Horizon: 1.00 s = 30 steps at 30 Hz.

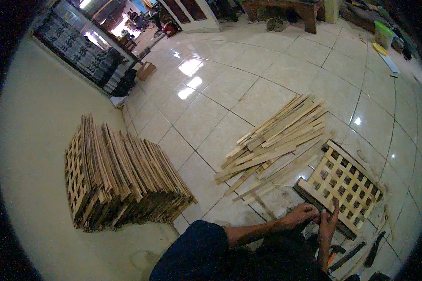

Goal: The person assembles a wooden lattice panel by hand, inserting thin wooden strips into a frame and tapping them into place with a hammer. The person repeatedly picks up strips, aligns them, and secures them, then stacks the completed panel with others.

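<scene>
A square wooden lattice panel [346, 183] lies flat on the tiled floor in front of me. My left hand [303, 214] reaches in from the lower left and closes its fingers on the panel's near edge slat. My right hand [328, 221] rises from below beside it, fingers pointing up and touching the same edge, close to the left fingertips. Whether it pinches something small is too blurred to tell. A loose pile of thin wooden slats [276, 138] lies just beyond the panel, to its left.
A thick stack of lattice panels [119, 180] leans against the cream wall on the left. Dark hand tools [349, 255] lie on the floor at the lower right. A wooden bench [286, 8], a cardboard box [146, 70] and a green container [383, 33] stand far off.
</scene>
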Motion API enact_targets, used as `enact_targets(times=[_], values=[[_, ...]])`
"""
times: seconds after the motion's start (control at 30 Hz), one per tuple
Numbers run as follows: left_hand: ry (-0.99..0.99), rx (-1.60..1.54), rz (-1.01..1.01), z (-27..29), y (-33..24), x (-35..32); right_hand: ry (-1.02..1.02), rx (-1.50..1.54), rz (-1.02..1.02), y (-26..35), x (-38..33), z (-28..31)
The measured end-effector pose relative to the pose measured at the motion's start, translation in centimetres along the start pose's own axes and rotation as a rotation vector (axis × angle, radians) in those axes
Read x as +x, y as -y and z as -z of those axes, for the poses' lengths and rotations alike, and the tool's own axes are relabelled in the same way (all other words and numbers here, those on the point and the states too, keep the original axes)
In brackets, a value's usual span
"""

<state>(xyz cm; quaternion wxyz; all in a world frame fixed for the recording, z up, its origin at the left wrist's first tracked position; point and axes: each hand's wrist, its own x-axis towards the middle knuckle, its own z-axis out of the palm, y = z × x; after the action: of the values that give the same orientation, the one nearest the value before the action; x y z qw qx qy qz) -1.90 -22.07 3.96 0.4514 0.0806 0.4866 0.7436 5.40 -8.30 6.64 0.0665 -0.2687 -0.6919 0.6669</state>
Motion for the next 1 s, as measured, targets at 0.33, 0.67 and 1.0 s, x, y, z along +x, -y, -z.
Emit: enact_targets(times=[0.33, 0.67, 1.0], values=[[0.077, -0.037, 0.194, -0.3, 2.6, -0.3, 0.026, -0.038, -0.113, -0.5, -2.4, 0.8], [-0.082, 0.973, -0.815, 2.5, -0.9, 1.1, -0.171, -0.277, -0.158, -0.7, -5.6, 5.8], [-0.414, 0.904, -0.545, 6.1, -8.3, 2.1, -0.615, -0.936, -0.099, -11.0, -18.3, 15.5]])
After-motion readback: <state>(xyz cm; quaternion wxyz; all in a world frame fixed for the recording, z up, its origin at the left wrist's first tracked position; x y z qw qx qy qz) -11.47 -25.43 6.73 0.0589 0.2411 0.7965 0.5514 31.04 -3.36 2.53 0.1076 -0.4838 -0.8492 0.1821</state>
